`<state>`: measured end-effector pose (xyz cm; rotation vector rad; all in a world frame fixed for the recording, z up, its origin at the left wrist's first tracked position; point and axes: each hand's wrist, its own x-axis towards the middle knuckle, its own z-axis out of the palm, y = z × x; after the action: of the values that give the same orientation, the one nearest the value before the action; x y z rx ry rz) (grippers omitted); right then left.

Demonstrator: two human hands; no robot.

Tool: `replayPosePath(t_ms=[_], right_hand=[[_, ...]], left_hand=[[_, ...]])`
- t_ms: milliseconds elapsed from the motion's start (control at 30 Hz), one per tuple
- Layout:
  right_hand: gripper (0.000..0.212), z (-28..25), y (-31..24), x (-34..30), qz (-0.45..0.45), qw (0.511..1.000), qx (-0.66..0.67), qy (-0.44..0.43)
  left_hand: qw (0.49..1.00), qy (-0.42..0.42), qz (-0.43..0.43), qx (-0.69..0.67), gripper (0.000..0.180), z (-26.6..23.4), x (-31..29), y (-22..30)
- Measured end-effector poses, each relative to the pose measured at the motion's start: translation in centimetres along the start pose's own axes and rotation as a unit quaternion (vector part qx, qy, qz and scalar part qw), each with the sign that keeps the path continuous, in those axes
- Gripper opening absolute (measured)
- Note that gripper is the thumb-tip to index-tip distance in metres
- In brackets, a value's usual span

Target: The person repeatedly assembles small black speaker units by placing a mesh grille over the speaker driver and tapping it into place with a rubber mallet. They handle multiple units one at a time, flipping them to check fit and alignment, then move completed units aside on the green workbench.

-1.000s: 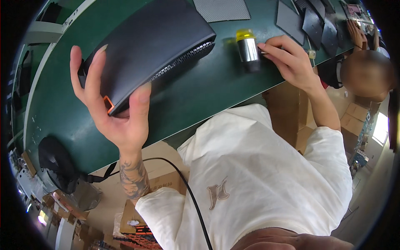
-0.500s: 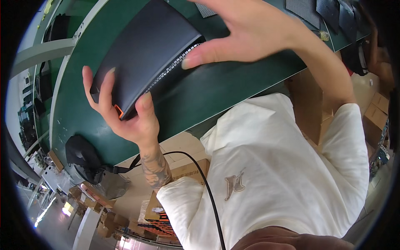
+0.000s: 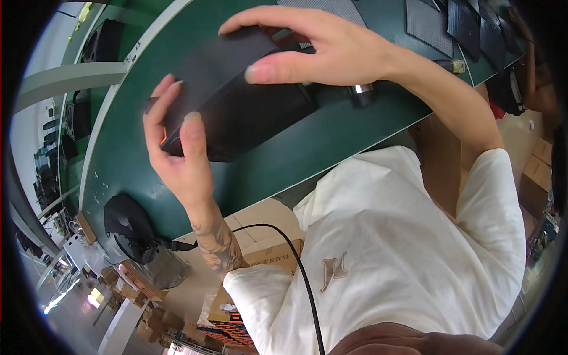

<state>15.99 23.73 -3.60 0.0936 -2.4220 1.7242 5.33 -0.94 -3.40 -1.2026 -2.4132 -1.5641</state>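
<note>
A black box-shaped casing (image 3: 254, 121) is tilted between my hands over the green bench, its outline partly smeared by motion. My left hand (image 3: 180, 142) is wrapped round its left end, thumb on the near side and fingers on the far side. Beside those fingers shows a small orange piece (image 3: 163, 136). My right hand (image 3: 337, 53) holds the right end, with the thumb along the near upper edge and the fingers reaching over the top. A shiny metal cylinder with a dark end (image 3: 361, 93) is on the bench below my right hand.
Perforated grey panels (image 3: 427, 25) and dark panels (image 3: 462, 29) lie at the bench's far right. A black mesh bag-like item (image 3: 125, 222) sits at the near left corner. A black cable (image 3: 302, 278) hangs across my front. Another person's arm (image 3: 535, 89) is at the right edge.
The casing has turned, so a broad dark side faces me where a white patterned edge showed. My right hand has moved left and its fingers now curl over the casing. The metal cylinder has come into sight.
</note>
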Motion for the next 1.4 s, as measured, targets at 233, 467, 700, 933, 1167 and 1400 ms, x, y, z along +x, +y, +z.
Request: replayPosePath(t_ms=[233, 467, 700, 933, 1167, 1400], right_hand=[[0.06, 0.6, 1.7, -0.3, -0.076, 0.995, 0.069, 0.013], [0.044, 0.9, 0.3, 0.9, 0.022, 0.995, 0.097, 0.024], [0.056, -1.6, 0.2, 0.8, 0.062, 0.996, -0.027, 0.057], [0.046, -8.5, -1.4, -10.1, -0.008, 0.906, -0.409, -0.108], [0.04, -8.1, 0.5, -11.2, -0.029, 0.917, -0.385, -0.099], [0.023, -8.0, -7.9, -2.3, -0.054, 0.95, -0.307, -0.012]], left_hand=[[0.984, 0.026, 0.009, -0.174, 0.052, 1.4, -0.1, -0.9], [0.955, 0.069, -0.172, -0.233, 0.033, 1.6, 1.5, 0.1], [0.9, 0.053, -0.327, -0.283, 0.025, 0.5, 3.6, -2.6], [0.927, 0.127, -0.24, -0.261, 0.04, 1.4, 3.1, -4.1], [0.98, -0.148, 0.088, 0.095, 0.049, -0.9, 2.3, -1.9], [0.96, -0.169, 0.107, 0.194, 0.055, -1.4, 2.5, -1.2]])
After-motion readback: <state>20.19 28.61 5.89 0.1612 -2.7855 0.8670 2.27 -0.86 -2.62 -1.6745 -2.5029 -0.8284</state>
